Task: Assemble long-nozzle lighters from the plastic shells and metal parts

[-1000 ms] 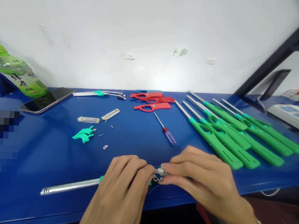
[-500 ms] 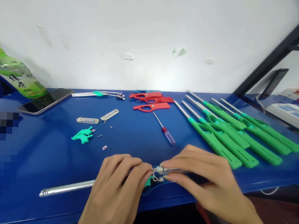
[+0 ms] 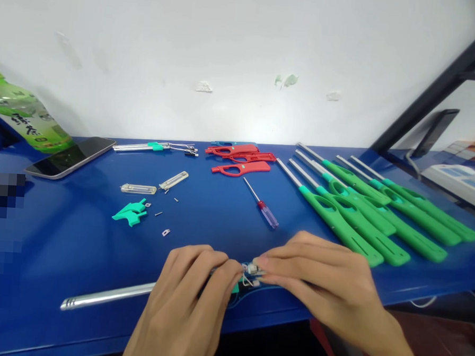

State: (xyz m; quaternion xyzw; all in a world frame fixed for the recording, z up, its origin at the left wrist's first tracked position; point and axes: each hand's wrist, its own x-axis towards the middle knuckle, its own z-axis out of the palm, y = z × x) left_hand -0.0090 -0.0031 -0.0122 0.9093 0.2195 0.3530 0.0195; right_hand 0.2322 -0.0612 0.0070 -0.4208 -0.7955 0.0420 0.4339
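At the table's front edge, my left hand (image 3: 191, 298) is closed around a partly open long-nosed lighter, its silver tube (image 3: 107, 294) pointing left. The blue half shell (image 3: 251, 293) shows beneath the fingers, with a bit of teal trigger and thin white wires beside it. My right hand (image 3: 323, 283) pinches a clear fuel tank, whose valve end (image 3: 252, 268) sits at the shell; the fingers cover most of the tank. Farther back lie two clear tanks (image 3: 138, 189), teal triggers (image 3: 131, 213) and small metal bits (image 3: 166, 232).
Several green lighters (image 3: 350, 226) lie at the right. A screwdriver (image 3: 265, 211) rests mid-table, with red shells (image 3: 244, 168) behind it. Silver tubes with wires (image 3: 141, 148), a phone (image 3: 71, 157) and a green bottle (image 3: 29, 119) are at the back left.
The clear tank, earlier showing above the shell between my right fingers, is now lower and mostly covered by them. My left hand has hardly moved.
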